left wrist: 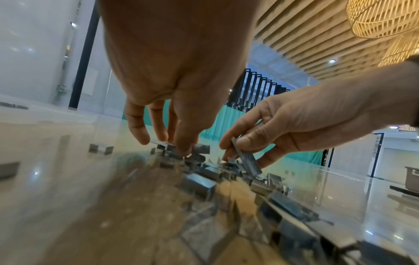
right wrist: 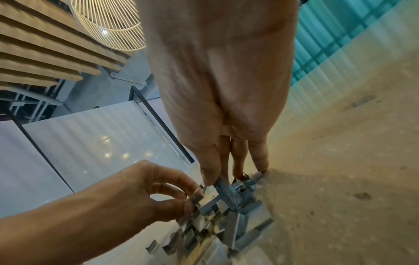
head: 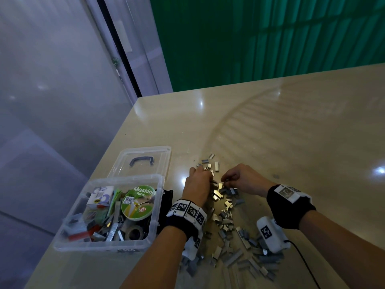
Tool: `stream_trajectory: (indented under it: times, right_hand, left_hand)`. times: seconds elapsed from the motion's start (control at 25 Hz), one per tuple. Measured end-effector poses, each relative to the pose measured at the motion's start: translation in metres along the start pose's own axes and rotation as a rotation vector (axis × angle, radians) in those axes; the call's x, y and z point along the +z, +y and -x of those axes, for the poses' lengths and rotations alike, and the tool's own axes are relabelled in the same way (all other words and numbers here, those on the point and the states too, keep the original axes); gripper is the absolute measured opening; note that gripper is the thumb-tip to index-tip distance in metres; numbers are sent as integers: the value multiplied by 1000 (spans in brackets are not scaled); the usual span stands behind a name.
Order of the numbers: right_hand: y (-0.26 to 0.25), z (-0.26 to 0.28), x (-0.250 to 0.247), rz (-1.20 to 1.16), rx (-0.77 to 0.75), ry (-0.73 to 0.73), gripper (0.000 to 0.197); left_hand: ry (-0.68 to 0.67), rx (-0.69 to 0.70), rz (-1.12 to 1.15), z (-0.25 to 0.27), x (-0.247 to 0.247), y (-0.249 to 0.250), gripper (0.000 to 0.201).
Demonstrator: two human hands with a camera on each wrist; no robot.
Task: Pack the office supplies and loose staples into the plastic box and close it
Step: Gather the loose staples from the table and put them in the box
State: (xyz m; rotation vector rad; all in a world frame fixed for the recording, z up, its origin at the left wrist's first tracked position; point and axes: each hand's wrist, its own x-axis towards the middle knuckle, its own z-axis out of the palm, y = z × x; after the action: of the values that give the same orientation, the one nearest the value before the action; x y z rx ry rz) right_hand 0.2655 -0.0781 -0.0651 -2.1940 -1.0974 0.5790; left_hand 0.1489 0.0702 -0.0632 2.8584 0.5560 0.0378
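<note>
Loose staples (head: 227, 217) lie in a long heap on the beige table (head: 291, 132), running from my hands back toward me. My left hand (head: 205, 174) reaches down at the heap's far end and pinches a few staples (right wrist: 196, 198) between thumb and fingers. Just right of it, my right hand (head: 226, 181) pinches a strip of staples (left wrist: 246, 161) that stands tilted out of the heap. The clear plastic box (head: 125, 178) stands open left of my left wrist. It holds a masking tape roll (head: 138, 202), staple strips and other supplies. Its lid (head: 143, 161) lies open behind it.
A black object (head: 167, 197) sits between the box and my left wrist. The table's left edge (head: 116, 142) runs close beside the box, with floor below. A thin black cable (head: 302, 259) trails from my right wrist. A green screen (head: 270, 38) stands behind the table.
</note>
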Motion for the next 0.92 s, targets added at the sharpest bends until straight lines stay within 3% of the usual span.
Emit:
stream_trajectory:
  times: [0.32, 0.48, 0.64, 0.76, 0.92]
  right_hand:
    - [-9, 9, -11, -87, 13, 50, 15]
    - [-27, 15, -22, -96, -16, 143, 12]
    - [-61, 13, -25, -131, -56, 216, 8]
    - [-101, 12, -22, -152, -168, 194, 7]
    - [-160, 7, -12, -274, -288, 133, 6]
  left_hand:
    - [22, 0, 104, 8, -26, 11, 17]
    - [-5, 40, 27, 23, -52, 16, 23]
    - [86, 86, 5, 51, -98, 24, 17]
    - [136, 51, 19, 79, -131, 5, 19]
    - [88, -43, 109, 120, -159, -52, 21]
